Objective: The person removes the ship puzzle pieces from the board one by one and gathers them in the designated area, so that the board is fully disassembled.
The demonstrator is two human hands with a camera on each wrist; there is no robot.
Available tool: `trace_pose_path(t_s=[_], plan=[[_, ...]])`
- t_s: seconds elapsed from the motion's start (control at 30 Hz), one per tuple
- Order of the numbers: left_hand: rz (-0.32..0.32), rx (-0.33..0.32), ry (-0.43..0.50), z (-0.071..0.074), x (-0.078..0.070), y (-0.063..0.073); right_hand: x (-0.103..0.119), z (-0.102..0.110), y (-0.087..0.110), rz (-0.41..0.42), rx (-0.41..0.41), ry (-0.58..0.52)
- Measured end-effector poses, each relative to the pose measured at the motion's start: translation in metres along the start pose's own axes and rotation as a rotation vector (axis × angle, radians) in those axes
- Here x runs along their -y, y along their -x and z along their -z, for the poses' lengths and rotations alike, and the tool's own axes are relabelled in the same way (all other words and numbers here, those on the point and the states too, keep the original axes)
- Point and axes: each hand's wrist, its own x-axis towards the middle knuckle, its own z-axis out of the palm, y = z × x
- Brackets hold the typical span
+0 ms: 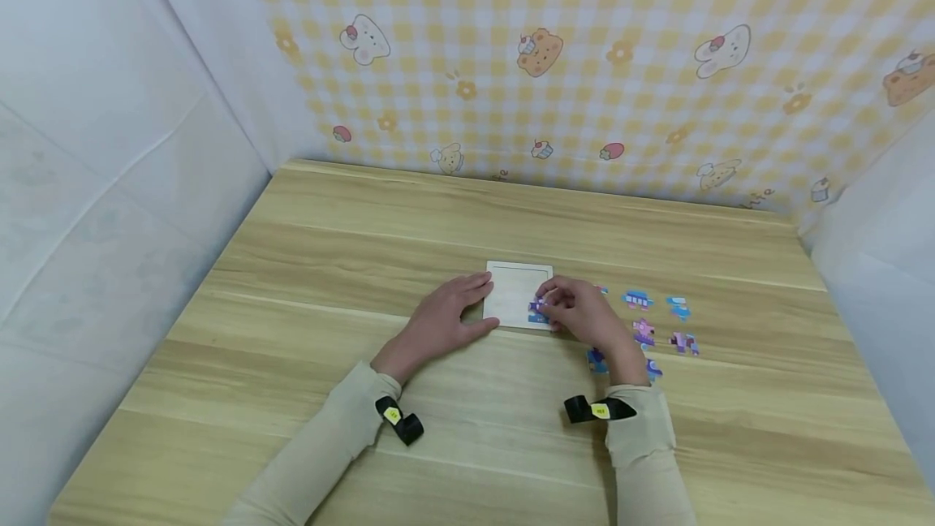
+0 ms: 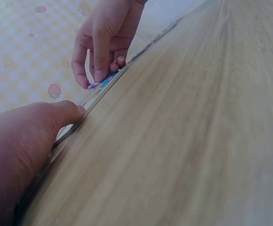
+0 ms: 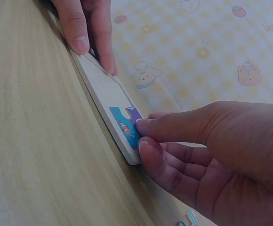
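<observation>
A shallow white puzzle tray point(image 1: 510, 286) lies on the table, its left side touched by the spread thumb and fingers of my left hand point(image 1: 447, 313). In the tray's near right corner is a blue puzzle piece point(image 3: 116, 117) with an orange striped fish. Just behind it, my right hand point(image 1: 584, 316) pinches a purple puzzle piece point(image 3: 135, 114) between thumb and fingers, against the blue one. The fingers partly cover the purple piece, so whether it lies flat cannot be told. In the left wrist view, the left thumb point(image 2: 70, 113) rests on the tray's edge.
Several loose puzzle pieces lie right of the tray, among them a blue-purple one point(image 1: 638, 299), a light blue one point(image 1: 678, 308), a pink one point(image 1: 644, 332) and a purple one point(image 1: 685, 342). Others sit by the right wrist, partly hidden. A checked cloth point(image 1: 467, 47) hangs behind the table.
</observation>
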Motion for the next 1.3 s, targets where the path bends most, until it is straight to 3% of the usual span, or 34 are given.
trace_pose_path(t_s=[0.33,0.57,0.83,1.3], plan=[[-0.014,-0.005,0.0,0.002,0.0,0.002,0.005,0.006,0.002,0.015,0.016,-0.073],[-0.017,-0.008,-0.005,0.001,-0.001,0.004,0.006,0.017,0.015,0.04,-0.019,-0.068],[-0.01,-0.001,-0.012,0.0,0.001,0.002,-0.011,0.044,0.053,0.087,-0.067,-0.005],[-0.019,-0.004,-0.004,0.002,0.002,0.001,-0.053,0.109,0.138,-0.011,-0.23,0.11]])
